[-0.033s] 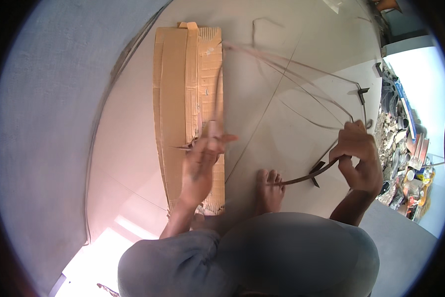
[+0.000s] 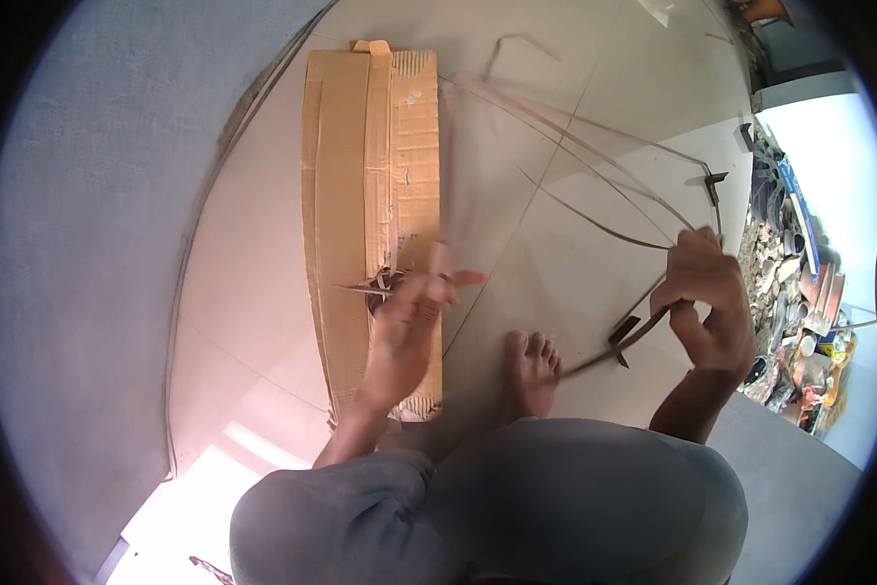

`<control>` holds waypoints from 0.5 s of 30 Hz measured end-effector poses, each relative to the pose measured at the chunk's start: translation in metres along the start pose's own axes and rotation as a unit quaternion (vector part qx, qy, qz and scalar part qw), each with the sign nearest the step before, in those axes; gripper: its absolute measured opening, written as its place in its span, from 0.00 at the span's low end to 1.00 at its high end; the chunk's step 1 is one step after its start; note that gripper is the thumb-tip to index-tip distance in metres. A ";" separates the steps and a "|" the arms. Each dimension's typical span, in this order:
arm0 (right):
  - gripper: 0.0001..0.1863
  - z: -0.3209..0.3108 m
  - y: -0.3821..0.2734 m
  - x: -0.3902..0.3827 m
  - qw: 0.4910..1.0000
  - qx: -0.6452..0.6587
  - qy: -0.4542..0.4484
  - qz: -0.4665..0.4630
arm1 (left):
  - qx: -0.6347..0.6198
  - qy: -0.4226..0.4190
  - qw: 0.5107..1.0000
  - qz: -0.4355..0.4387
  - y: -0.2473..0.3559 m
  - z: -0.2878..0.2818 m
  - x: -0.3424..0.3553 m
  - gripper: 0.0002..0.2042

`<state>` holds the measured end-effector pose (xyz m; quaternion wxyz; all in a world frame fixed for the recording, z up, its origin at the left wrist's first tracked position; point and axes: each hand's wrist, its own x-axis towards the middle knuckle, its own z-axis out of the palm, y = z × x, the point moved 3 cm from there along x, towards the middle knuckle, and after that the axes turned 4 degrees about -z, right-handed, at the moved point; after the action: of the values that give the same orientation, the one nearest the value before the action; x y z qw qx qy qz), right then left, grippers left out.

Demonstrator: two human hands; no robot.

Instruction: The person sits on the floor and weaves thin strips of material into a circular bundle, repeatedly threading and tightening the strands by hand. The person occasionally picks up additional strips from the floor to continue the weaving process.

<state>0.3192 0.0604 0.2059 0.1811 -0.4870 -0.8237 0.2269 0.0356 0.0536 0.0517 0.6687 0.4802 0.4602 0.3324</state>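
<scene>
My left hand is over the right side of a flattened cardboard box, one finger stretched out to the right. The others are pinched on a thin strip, which rises from the fingertips toward the far side and is blurred by motion. At the right, my right hand has its fingers curled round a dark flexible strip, its near end hanging toward my bare foot. More lengths of thin strip fan across the tiles between the hands. Whether they are one piece I cannot tell.
Small black angled pieces lie on the tiles, one black piece beyond my right hand and another black piece near my foot. A blue-grey wall runs along the left. Mixed clutter is heaped at the right.
My left hand has shifted slightly to the right, and the strip in it has swung right, off the cardboard's edge. The strip's end below my right hand has dropped a little.
</scene>
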 end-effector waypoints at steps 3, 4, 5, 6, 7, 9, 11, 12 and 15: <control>0.12 0.003 0.033 0.016 0.966 0.170 0.174 -0.083 | 0.019 -0.125 0.992 -0.002 -0.003 0.022 -0.013 0.15; 0.12 0.003 0.043 0.017 0.966 0.156 0.194 -0.074 | -0.056 -0.151 0.986 -0.034 -0.013 0.028 -0.015 0.15; 0.08 0.003 0.053 0.020 0.968 0.127 0.204 -0.077 | -0.130 -0.178 0.973 -0.069 -0.019 0.034 -0.019 0.15; 0.06 0.008 0.055 0.029 0.972 0.120 0.193 -0.065 | -0.242 -0.157 0.946 -0.147 -0.017 0.035 -0.024 0.14; 0.07 0.013 0.062 0.033 0.978 0.036 0.198 -0.056 | -0.251 -0.154 0.939 -0.176 -0.023 0.034 -0.024 0.14; 0.06 0.018 0.068 0.036 0.985 0.001 0.170 -0.034 | -0.260 -0.132 0.928 -0.234 -0.033 0.020 -0.025 0.14; 0.06 0.016 0.076 0.028 0.992 -0.032 0.119 -0.030 | -0.288 -0.137 0.911 -0.261 -0.035 0.016 -0.021 0.13; 0.07 0.009 0.080 0.020 0.993 -0.004 0.113 -0.039 | -0.299 -0.137 0.905 -0.272 -0.034 0.015 -0.019 0.13; 0.08 -0.009 0.090 0.007 0.974 0.177 0.110 -0.086 | -0.211 -0.037 0.949 -0.233 -0.048 0.013 -0.020 0.13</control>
<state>0.3857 0.1063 0.1647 0.3727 -0.3966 -0.7845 0.2972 0.0408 0.0163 0.0136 0.8301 0.2193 0.4535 0.2391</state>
